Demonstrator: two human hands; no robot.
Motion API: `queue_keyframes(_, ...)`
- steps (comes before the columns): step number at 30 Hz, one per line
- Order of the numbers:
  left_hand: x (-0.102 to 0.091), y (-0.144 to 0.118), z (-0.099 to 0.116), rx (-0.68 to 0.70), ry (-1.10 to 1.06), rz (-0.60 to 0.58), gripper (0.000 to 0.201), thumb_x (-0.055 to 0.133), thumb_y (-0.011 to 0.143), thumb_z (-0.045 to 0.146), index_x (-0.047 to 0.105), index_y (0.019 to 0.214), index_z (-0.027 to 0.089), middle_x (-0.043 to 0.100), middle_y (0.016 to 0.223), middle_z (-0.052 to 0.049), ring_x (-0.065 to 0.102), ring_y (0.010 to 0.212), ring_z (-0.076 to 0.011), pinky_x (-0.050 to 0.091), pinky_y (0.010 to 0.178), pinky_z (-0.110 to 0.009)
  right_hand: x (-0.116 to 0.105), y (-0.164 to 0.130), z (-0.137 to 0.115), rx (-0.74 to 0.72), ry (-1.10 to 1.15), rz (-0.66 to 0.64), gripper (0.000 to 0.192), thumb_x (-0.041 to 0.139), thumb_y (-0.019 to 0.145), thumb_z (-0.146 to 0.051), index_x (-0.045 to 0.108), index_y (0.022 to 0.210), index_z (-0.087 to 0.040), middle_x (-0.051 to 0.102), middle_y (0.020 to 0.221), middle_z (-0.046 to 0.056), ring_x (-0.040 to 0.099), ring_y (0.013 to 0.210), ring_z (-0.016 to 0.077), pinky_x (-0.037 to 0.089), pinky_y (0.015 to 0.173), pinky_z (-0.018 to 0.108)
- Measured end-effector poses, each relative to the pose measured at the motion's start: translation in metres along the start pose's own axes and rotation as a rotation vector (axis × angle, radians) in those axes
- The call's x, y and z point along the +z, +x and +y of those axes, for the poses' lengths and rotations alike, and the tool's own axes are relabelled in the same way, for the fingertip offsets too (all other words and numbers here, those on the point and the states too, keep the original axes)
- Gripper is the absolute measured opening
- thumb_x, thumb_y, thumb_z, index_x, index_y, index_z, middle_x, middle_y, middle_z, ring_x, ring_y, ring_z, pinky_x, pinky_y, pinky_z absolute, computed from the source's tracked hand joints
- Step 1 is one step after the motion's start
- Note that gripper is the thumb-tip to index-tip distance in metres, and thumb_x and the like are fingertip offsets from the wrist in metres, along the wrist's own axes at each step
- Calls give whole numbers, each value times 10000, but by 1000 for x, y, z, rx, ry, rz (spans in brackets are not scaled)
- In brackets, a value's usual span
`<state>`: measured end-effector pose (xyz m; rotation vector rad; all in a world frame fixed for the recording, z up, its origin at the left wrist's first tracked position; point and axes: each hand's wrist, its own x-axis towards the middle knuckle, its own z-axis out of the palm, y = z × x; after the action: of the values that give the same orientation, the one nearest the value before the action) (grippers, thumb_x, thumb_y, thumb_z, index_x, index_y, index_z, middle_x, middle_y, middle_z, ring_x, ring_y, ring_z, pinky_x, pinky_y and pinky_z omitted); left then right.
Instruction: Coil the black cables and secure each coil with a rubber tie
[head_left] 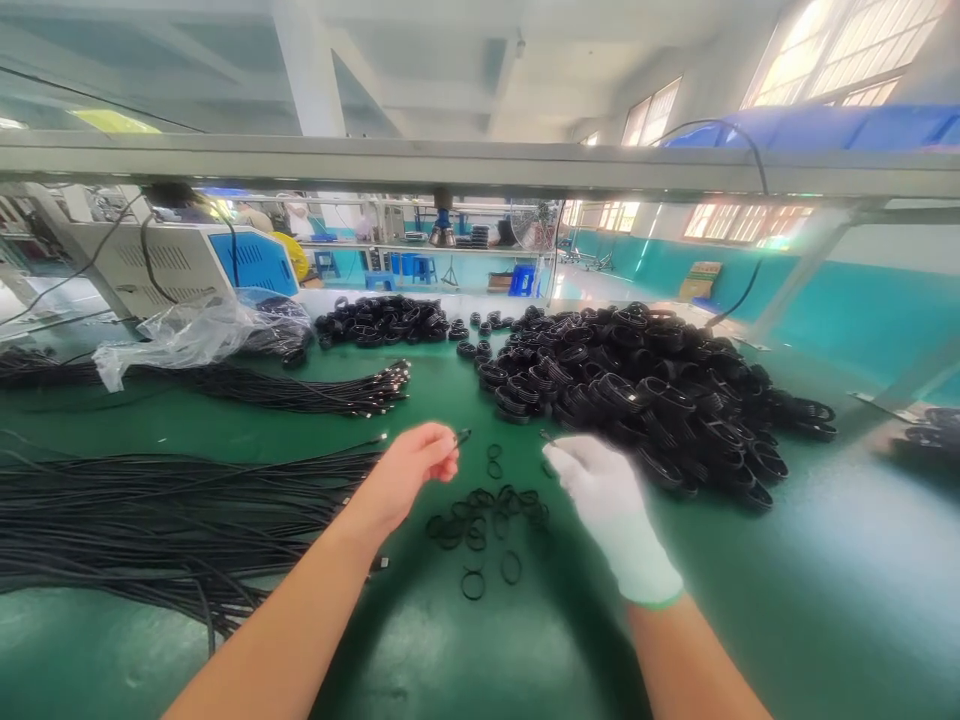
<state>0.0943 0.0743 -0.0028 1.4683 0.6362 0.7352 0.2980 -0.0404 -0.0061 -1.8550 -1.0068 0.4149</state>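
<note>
Black cable everywhere on this green bench [750, 600], and the bit that matters is the cable end [463, 437] pinched in the bare left hand [409, 475], thumb and forefinger closed tight on it just behind the metal plug, the tip poking out toward the middle. Gloved right hand [600, 490] sits just across from it with fingers curled loosely, fingertips near the edge of the coil pile [645, 400]; can't really tell if it's gripping anything, maybe the other plug. Between and below the hands there's a scatter of small black rings [487, 520] lying flat on the bench. Handling-wise I'd say the cable is light and floppy, it'll sag and twist if held far back, so pinching right behind the plug like that is the spot, the stiff part gives control. Rings look thin and rubbery, easy to stretch, probably fiddly to pick off a flat surface. Straight cable bundles [150, 510] lie off to the left, plus a plastic bag [180, 335] further back
</note>
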Motion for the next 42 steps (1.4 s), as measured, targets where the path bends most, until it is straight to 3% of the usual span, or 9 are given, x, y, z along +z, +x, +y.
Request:
queue_keyframes(6, 4, -1, 2, -43, 36, -68, 157, 513, 829, 244, 520, 709, 143, 522, 679, 4, 486, 634, -103, 405, 630, -238, 5, 7, 13, -10, -121, -63, 254, 558, 749, -355, 675, 874, -167, 668, 849, 70, 591, 787, 223, 433, 743, 347)
queue_keyframes(11, 7, -6, 5, -132, -29, -157, 156, 556, 783, 252, 515, 679, 143, 520, 664, 8, 488, 610, -102, 407, 616, -239, 7, 3, 11, -46, -138, -103, 453, 547, 746, -307, 584, 1172, -157, 551, 1231, 116, 553, 1023, 246, 412, 883, 370)
queue_keyframes(15, 15, -8, 2, -188, -40, -243, 149, 568, 752, 259, 505, 671, 150, 510, 623, 15, 472, 571, -99, 389, 601, -240, 13, -12, -8, -122, 74, -315, 429, 455, 827, -390, 561, 1190, -188, 642, 1042, 72, 595, 794, 178, 471, 710, 308)
queue_keyframes(21, 25, -11, -3, -207, 35, -257, 144, 541, 756, 263, 504, 674, 150, 486, 618, 23, 448, 555, -94, 357, 576, -231, 24, -26, -21, -132, 225, -391, 119, 549, 748, -258, 611, 707, -165, 567, 627, -17, 477, 575, 111, 380, 545, 230)
queue_keyframes(28, 29, -15, -1, -46, 350, -133, 164, 478, 820, 284, 511, 699, 178, 512, 655, 27, 481, 621, -120, 372, 608, -237, 24, -23, -16, 19, 530, -654, 278, 489, 800, -337, 525, 597, -151, 424, 435, -39, 381, 405, 87, 322, 448, 233)
queue_keyframes(32, 33, -16, 1, 82, 507, -42, 112, 499, 815, 274, 572, 790, 192, 590, 735, 16, 531, 671, -137, 389, 632, -240, 14, -14, -10, 45, 527, -260, 222, 586, 758, -364, 570, 731, -144, 470, 534, -38, 363, 432, 72, 283, 420, 211)
queue_keyframes(36, 25, -23, 32, 152, 592, 109, 164, 516, 824, 309, 605, 922, 212, 640, 834, -6, 570, 748, -170, 403, 686, -264, -2, -3, 2, -31, 374, 227, 328, 533, 800, -445, 579, 929, -147, 514, 675, -10, 433, 543, 94, 354, 494, 217)
queue_keyframes(38, 23, -35, 49, 200, 665, 139, 141, 514, 829, 305, 619, 872, 222, 644, 810, -4, 568, 742, -178, 393, 667, -265, -2, -1, 5, -65, 194, 270, 372, 480, 816, -479, 585, 954, -150, 540, 679, 2, 471, 565, 119, 391, 522, 240)
queue_keyframes(42, 34, -85, 46, 227, 743, 29, 100, 535, 820, 257, 633, 808, 243, 648, 792, -3, 564, 719, -173, 385, 654, -259, 20, -5, 7, -113, -8, 76, 320, 512, 762, -453, 645, 879, -186, 652, 802, 40, 579, 767, 212, 443, 756, 355)
